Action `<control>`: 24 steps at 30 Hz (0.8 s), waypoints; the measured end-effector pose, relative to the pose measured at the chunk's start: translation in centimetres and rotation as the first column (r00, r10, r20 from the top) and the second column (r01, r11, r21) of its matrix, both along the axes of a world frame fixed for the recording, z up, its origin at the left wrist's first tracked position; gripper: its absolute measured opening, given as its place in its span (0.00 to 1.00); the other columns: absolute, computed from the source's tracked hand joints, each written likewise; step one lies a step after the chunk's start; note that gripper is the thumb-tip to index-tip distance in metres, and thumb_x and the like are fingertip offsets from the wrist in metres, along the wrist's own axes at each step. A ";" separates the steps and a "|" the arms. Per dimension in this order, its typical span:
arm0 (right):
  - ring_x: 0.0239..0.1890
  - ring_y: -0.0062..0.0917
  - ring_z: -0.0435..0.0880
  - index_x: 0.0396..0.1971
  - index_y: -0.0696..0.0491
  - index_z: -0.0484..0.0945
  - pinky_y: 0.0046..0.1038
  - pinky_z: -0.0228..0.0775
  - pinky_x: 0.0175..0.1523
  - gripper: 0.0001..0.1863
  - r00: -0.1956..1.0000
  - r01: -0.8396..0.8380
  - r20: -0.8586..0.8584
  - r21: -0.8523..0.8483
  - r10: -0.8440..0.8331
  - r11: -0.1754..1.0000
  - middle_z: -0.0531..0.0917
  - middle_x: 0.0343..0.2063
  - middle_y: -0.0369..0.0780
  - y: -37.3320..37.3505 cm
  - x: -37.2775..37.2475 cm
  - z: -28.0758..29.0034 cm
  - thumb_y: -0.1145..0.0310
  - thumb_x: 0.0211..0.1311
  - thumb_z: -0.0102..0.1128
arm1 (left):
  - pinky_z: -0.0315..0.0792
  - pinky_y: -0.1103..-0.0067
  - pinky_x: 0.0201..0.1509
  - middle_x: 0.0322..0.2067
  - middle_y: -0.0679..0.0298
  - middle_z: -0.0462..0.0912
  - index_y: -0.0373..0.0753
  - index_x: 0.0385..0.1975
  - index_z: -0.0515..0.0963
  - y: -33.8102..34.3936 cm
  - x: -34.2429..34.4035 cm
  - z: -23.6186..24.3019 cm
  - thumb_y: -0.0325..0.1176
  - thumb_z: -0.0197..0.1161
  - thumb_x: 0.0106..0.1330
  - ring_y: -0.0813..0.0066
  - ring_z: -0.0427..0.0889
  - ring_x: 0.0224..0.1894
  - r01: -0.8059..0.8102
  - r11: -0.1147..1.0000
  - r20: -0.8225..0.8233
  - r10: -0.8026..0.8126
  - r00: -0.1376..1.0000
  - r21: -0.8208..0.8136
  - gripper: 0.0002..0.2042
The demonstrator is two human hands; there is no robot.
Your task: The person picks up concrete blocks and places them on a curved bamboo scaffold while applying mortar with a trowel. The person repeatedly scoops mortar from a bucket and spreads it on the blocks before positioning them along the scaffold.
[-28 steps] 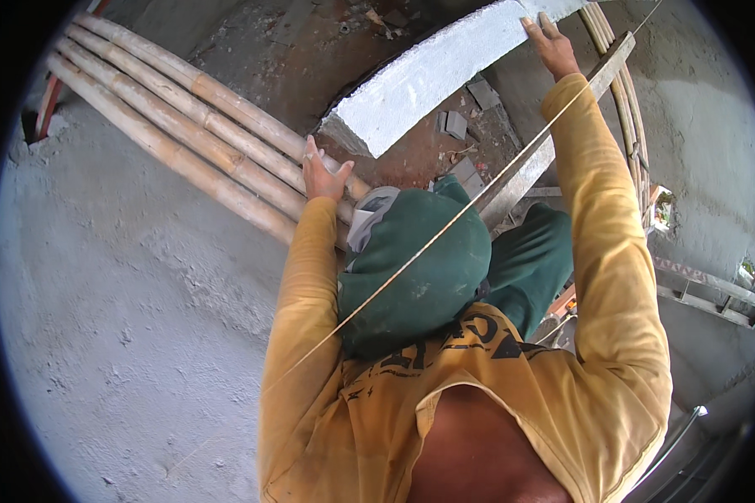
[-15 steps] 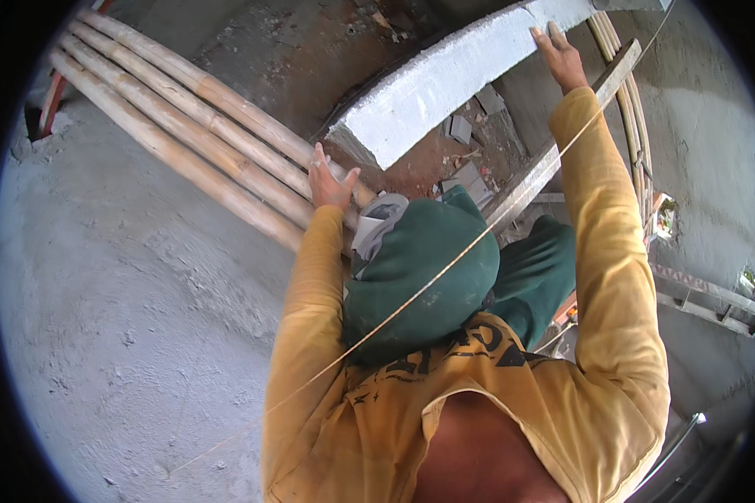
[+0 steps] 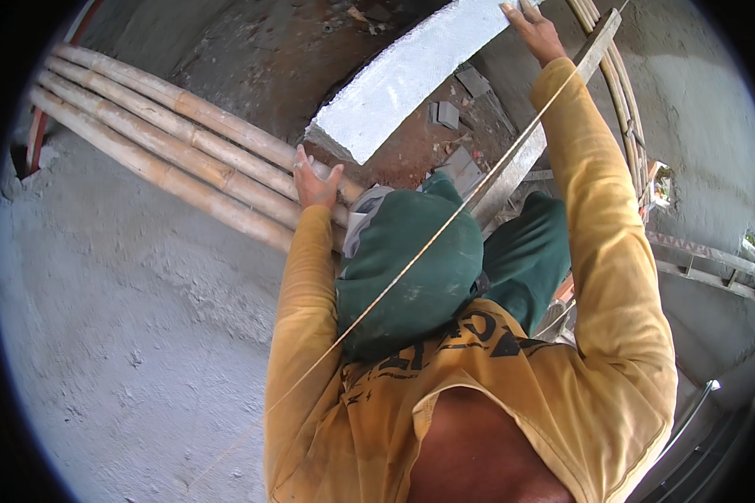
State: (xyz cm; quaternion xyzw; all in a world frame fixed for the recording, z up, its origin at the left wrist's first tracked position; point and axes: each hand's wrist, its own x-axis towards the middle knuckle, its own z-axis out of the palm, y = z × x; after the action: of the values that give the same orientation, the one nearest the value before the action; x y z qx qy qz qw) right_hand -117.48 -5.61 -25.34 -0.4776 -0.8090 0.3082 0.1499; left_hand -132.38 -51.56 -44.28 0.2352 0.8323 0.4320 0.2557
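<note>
A long, pale grey block wall (image 3: pixel 411 80), rough on its face, stretches from the middle toward the top edge. My left hand (image 3: pixel 316 182) is open with fingers and thumb spread, just below the wall's near-left corner and over the bamboo poles (image 3: pixel 184 127). Whether its fingertips touch the wall or the poles, I cannot tell. My right hand (image 3: pixel 535 33) reaches far forward at the top, its fingers stretched out against the wall's right edge. Neither hand shows anything held. A thin string (image 3: pixel 424 253) runs diagonally in front of my body.
A wooden board (image 3: pixel 512 172) slopes up to the right beside my right forearm. Broken blocks (image 3: pixel 457 168) and rubble lie on the brown ground below. More bamboo poles (image 3: pixel 627 105) stand at the right. A rough plastered surface (image 3: pixel 143 318) fills the left side.
The view has shifted, so the wall, poles and both hands sit slightly further left and higher. Both hands keep nearly the same pose against the wall.
</note>
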 end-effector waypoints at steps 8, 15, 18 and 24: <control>0.72 0.40 0.57 0.65 0.68 0.60 0.31 0.47 0.74 0.40 0.997 -0.079 0.008 0.072 0.078 0.994 0.64 0.67 0.55 1.4 0.6 -1.5 0.53 0.64 0.61 | 0.66 0.63 0.64 0.61 0.41 0.66 0.33 0.69 0.53 0.0 -0.1 -0.3 0.35 0.75 0.50 0.50 0.72 0.60 -0.001 1.000 0.044 0.001 0.999 0.014 0.48; 0.72 0.40 0.58 0.65 0.68 0.62 0.31 0.48 0.74 0.40 0.993 -0.089 0.086 0.126 0.078 0.988 0.65 0.66 0.55 1.5 0.7 -1.4 0.53 0.64 0.61 | 0.66 0.64 0.64 0.63 0.41 0.63 0.32 0.70 0.52 0.1 -0.1 -0.4 0.35 0.75 0.51 0.50 0.72 0.61 -0.004 1.000 0.052 0.003 0.999 0.023 0.48; 0.72 0.40 0.59 0.65 0.67 0.62 0.31 0.48 0.74 0.40 0.993 -0.087 0.094 0.125 0.075 0.988 0.65 0.66 0.55 1.1 0.6 -0.9 0.52 0.64 0.60 | 0.66 0.64 0.65 0.64 0.41 0.62 0.32 0.70 0.52 0.1 -0.2 -0.2 0.35 0.75 0.51 0.51 0.71 0.62 -0.007 1.000 0.066 0.005 0.998 0.026 0.48; 0.72 0.40 0.57 0.65 0.66 0.61 0.32 0.46 0.75 0.39 0.998 -0.058 -0.004 0.072 0.059 0.996 0.65 0.67 0.54 0.9 0.0 -1.4 0.53 0.65 0.61 | 0.65 0.65 0.66 0.64 0.40 0.61 0.32 0.70 0.51 0.0 -0.1 0.0 0.34 0.75 0.51 0.50 0.71 0.62 -0.013 1.000 0.091 0.011 0.996 0.018 0.48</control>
State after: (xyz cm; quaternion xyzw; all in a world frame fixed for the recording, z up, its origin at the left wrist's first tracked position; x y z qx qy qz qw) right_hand -117.43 -4.72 -26.77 -0.4470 -0.8328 0.2846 0.1603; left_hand -132.53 -51.54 -44.29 0.2127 0.8171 0.4516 0.2883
